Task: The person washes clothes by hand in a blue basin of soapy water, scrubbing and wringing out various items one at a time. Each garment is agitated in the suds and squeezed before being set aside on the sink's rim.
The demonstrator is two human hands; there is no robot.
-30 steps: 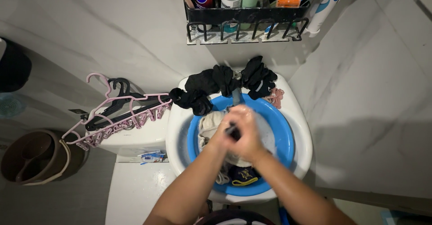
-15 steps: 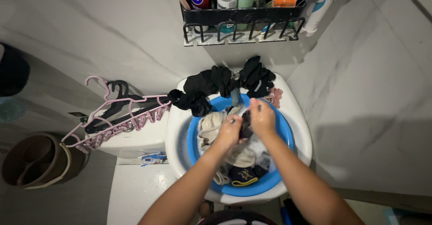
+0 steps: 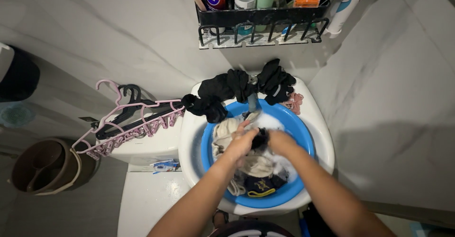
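Note:
A blue basin [image 3: 303, 144] sits in a white sink [image 3: 318, 118] and holds soapy water and wet clothes, among them beige cloth [image 3: 222, 133] and a dark piece with yellow trim [image 3: 259, 187]. My left hand [image 3: 241, 143] and my right hand [image 3: 281, 142] meet over the basin's middle, both gripping a small black garment [image 3: 259, 138] between them. Wrung black clothes [image 3: 237, 88] lie draped over the sink's back rim around the tap [image 3: 252, 102].
A black wall rack [image 3: 260, 17] with bottles and toothbrushes hangs above the sink. Pink and black hangers [image 3: 128, 118] rest on a white toilet tank at the left. A brown bucket [image 3: 45, 166] stands on the floor at far left. A pink cloth [image 3: 295, 102] lies on the sink's rim.
My hands were clasped together low in the basin, then rose and parted with the black garment; now they are back down at the middle, rubbing it between them.

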